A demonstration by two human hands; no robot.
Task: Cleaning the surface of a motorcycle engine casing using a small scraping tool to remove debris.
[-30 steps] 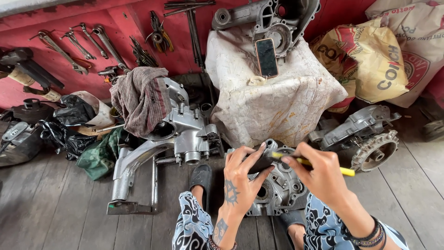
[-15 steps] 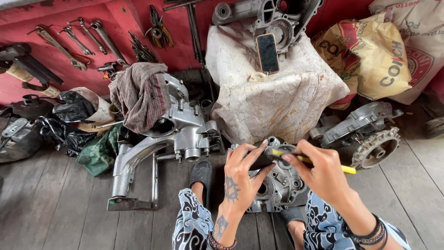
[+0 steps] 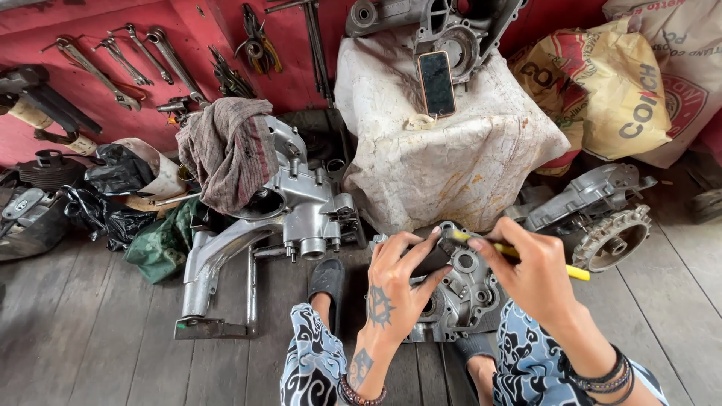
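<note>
While the wooden floor (image 3: pixel 90 331) and the red wall (image 3: pixel 45 45) with its hung wrenches (image 3: pixel 113 64) frame everything, the largest thing is the white cloth-draped block (image 3: pixel 451 162) at twelve o'clock, with a grey casing (image 3: pixel 451 26) and a dark phone (image 3: pixel 436 83) leaning on top. At ten o'clock from the hands lies a big silver engine case (image 3: pixel 293 207) with a striped rag (image 3: pixel 226 150) thrown over it; at two o'clock sits another casing with a toothed wheel (image 3: pixel 609 237), and printed sacks (image 3: pixel 632 90) fill the upper right. Centre low, between the knees, rests the crankcase half (image 3: pixel 462 289). Against the frames a second and half a second back, the layout matches; the hands have only drawn closer over the casing's top edge at twelve o'clock, which I judge means fine work on that spot is going on rather than a change of step. The left hand (image 3: pixel 391 289), tattooed on its back, is narrowly closed, fingers pinching a small dark part (image 3: pixel 444 244) at that edge. The right hand (image 3: pixel 538 278) is closed round a yellow-handled tool (image 3: pixel 526 256), its tip meeting the same part, its handle pointing toward three o'clock.
</note>
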